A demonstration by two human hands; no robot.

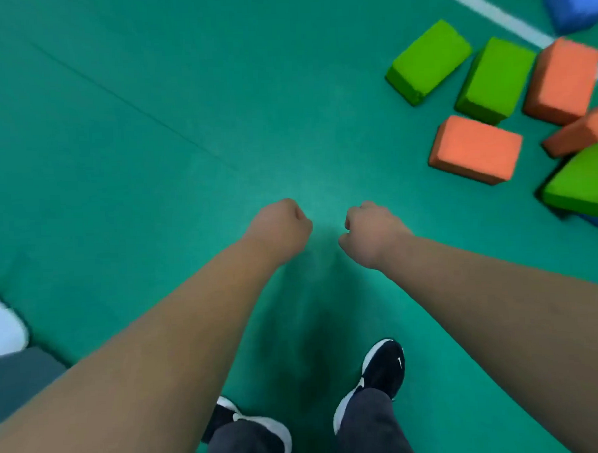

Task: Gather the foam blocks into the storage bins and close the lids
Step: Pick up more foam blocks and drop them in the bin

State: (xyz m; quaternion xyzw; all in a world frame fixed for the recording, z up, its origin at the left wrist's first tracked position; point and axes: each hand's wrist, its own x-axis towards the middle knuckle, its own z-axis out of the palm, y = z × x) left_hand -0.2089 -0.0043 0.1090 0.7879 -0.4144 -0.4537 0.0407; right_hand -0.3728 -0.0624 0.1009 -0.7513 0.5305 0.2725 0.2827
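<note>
Your left hand [284,228] and right hand [369,231] are empty fists above the smooth green floor [148,96], while the brick-shaped foam green blocks [429,61] and orange blocks [475,148] lie off to your right, long sides pointing different ways.

Matt, slightly grainy foam blocks [477,148] lie on a smooth green floor [149,130] with a faint sheen.

You stand on a green floor [153,215]. A white line [487,9] crosses beyond your fingers [297,216], rightward; a faint seam [131,105] runs leftward.
</note>
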